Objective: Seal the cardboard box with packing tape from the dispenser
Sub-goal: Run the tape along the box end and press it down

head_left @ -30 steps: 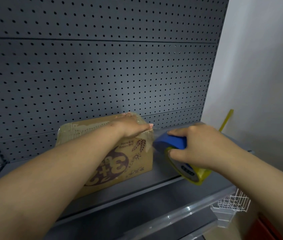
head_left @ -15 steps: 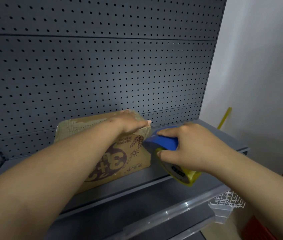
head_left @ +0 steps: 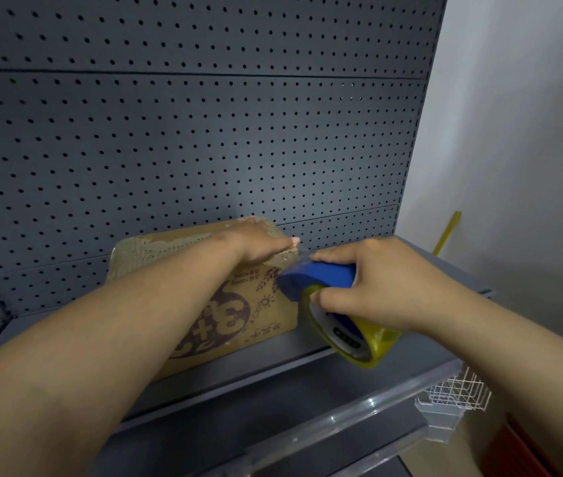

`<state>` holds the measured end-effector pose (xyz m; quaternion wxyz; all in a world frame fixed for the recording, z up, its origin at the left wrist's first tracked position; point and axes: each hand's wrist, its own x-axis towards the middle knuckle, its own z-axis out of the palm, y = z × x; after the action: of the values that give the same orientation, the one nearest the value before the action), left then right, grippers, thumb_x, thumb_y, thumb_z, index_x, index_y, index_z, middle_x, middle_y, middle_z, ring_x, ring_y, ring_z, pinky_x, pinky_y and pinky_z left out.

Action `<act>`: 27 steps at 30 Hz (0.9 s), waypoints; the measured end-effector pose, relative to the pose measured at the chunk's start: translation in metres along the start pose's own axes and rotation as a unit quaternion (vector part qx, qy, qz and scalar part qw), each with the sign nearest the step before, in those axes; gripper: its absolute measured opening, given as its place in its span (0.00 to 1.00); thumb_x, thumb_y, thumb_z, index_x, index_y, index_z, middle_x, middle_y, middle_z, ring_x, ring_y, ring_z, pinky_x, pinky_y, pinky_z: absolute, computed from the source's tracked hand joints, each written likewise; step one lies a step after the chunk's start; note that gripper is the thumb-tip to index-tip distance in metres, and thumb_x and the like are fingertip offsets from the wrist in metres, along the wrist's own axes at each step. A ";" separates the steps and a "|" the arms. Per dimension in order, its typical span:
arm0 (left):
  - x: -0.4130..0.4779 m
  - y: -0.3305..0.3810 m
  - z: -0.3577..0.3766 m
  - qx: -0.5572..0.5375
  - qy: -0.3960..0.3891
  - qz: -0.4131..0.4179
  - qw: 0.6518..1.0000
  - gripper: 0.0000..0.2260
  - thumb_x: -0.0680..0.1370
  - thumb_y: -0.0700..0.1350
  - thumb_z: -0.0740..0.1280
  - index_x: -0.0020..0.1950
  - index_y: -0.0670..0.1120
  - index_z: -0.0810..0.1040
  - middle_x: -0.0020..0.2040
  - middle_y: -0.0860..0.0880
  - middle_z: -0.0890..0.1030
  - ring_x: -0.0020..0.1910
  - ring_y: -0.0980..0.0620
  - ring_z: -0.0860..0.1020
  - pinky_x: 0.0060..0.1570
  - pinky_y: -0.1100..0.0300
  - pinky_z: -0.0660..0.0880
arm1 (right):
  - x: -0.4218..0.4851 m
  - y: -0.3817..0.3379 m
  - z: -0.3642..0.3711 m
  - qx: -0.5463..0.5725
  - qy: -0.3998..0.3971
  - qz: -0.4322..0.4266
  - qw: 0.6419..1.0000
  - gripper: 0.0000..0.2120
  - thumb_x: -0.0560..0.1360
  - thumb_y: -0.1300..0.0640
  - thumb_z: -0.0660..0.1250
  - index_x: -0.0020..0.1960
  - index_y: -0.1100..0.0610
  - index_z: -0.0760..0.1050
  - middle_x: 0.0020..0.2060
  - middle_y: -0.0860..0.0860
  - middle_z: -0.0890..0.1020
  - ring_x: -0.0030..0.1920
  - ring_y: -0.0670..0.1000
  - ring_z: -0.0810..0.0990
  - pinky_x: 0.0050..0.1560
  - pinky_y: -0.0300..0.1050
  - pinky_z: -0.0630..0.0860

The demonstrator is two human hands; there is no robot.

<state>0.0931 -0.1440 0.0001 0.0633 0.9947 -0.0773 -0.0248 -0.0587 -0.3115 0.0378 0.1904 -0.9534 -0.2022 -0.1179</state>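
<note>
We face a dark pegboard wall (head_left: 204,132) above a grey shelf (head_left: 307,349), where the cardboard box (head_left: 238,315) sits against the back panel. Our left hand (head_left: 259,244) lies flat, fingers extended, on the box's top right corner, pinning the tape there. Our right hand (head_left: 376,290) is closed around the blue tape dispenser (head_left: 314,278), just beside that corner, its yellowish roll (head_left: 352,335) hanging below. To do this step well, we judge the tape should stay taut, the dispenser angled down over the edge, and the left hand pressing firmly so the strip bonds without wrinkles before cutting.
</note>
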 end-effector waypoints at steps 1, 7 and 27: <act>0.001 0.000 0.000 -0.004 -0.001 -0.010 1.000 0.43 0.69 0.73 0.52 0.75 0.46 0.59 0.77 0.44 0.58 0.75 0.44 0.58 0.72 0.50 0.58 | -0.002 -0.003 0.002 0.002 0.002 -0.012 1.000 0.19 0.64 0.43 0.67 0.54 0.40 0.76 0.46 0.47 0.85 0.46 0.49 0.79 0.48 0.45 0.77; 0.004 -0.008 0.002 -0.019 -0.015 0.000 1.000 0.44 0.69 0.73 0.51 0.77 0.46 0.52 0.79 0.46 0.51 0.77 0.47 0.50 0.74 0.50 0.52 | -0.004 -0.005 0.024 -0.047 -0.004 -0.014 0.999 0.25 0.65 0.42 0.66 0.62 0.37 0.70 0.32 0.41 0.66 0.41 0.49 0.65 0.43 0.41 0.69; 0.009 -0.011 0.001 -0.020 -0.014 0.002 1.000 0.43 0.69 0.73 0.52 0.76 0.48 0.56 0.78 0.45 0.53 0.77 0.45 0.53 0.74 0.49 0.54 | -0.011 0.000 -0.007 -0.070 -0.032 -0.010 0.997 0.23 0.65 0.42 0.67 0.60 0.33 0.70 0.32 0.39 0.67 0.37 0.44 0.67 0.42 0.39 0.68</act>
<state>0.1038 -0.1347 -0.0025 0.0818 0.9926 -0.0799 -0.0404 -0.0697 -0.3180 0.0405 0.1157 -0.9655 -0.2094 -0.1029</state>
